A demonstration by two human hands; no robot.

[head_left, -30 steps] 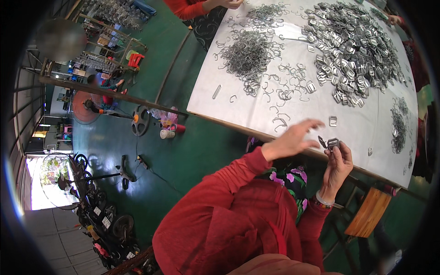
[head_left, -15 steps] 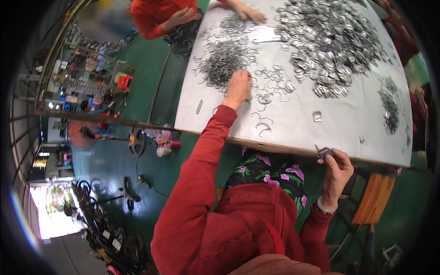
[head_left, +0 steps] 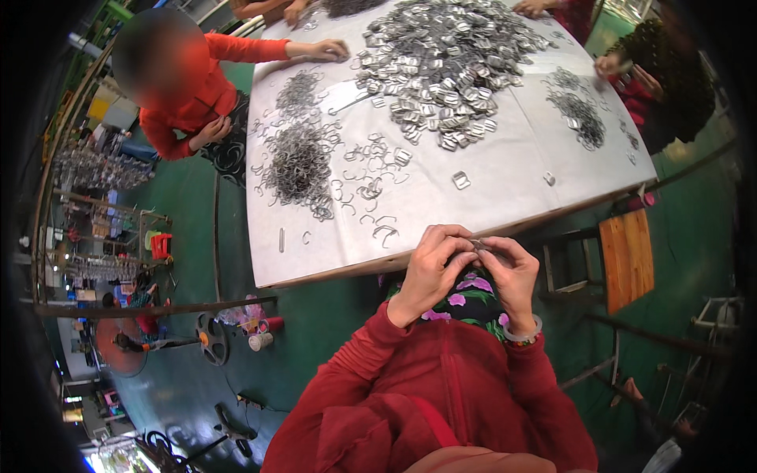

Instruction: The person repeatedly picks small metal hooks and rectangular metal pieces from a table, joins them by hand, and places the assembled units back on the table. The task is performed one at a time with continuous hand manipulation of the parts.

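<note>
My left hand (head_left: 432, 270) and my right hand (head_left: 512, 276) meet just off the table's near edge, fingertips pinched together. Between them is a small dark metal clip (head_left: 476, 245), mostly covered by the fingers. The right hand grips this clip; what the left fingertips pinch is too hidden to name. Beyond them on the white-covered table (head_left: 520, 169) lies a heap of curved wire hooks (head_left: 298, 167), with loose hooks (head_left: 371, 189) scattered to its right. A large pile of shiny metal clips (head_left: 441, 67) sits farther back. One single clip (head_left: 460, 180) lies nearer me.
A co-worker in orange (head_left: 185, 87) stands at the table's left, one hand on the top. Another person (head_left: 670, 79) works at the right beside a smaller heap of metal parts (head_left: 579, 118). A wooden stool (head_left: 627, 260) stands right of me; a fan (head_left: 122, 347) is at left.
My left hand has left the wire hook heap and come back to my right hand, which has moved left with the metal clip. The view has shifted, showing more of the co-workers.
</note>
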